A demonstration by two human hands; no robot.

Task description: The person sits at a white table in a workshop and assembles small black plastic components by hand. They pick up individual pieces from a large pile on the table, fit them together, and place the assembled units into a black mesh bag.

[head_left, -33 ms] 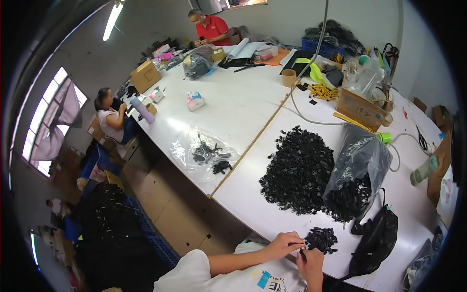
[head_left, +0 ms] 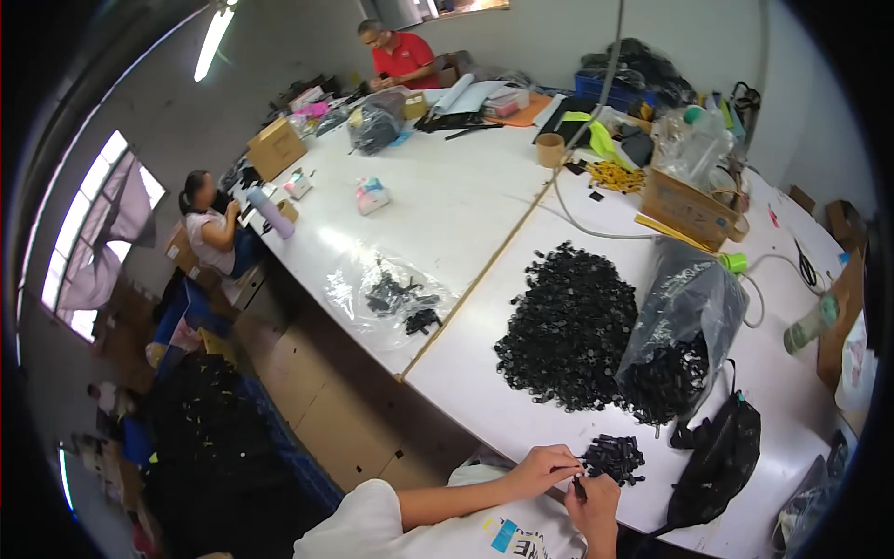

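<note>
My left hand (head_left: 546, 470) and my right hand (head_left: 594, 504) meet at the table's near edge, just in front of my shirt. Their fingers are pinched together around a small black plastic piece (head_left: 579, 488), mostly covered by the fingertips. Right beyond them lies a small pile of black plastic pieces (head_left: 615, 458), longish in shape. Farther off spreads a much larger heap of small black parts (head_left: 570, 326). Beside that heap, a clear plastic bag (head_left: 691, 296) lies on its side, with more black parts at its mouth.
A black pouch (head_left: 717, 461) lies to my right. Another plastic bag with black parts (head_left: 396, 303) sits left of the table seam. At the back right stand a cardboard box (head_left: 687, 207), a tape roll (head_left: 550, 149) and yellow pieces (head_left: 615, 177). Two people sit at the table's far sides.
</note>
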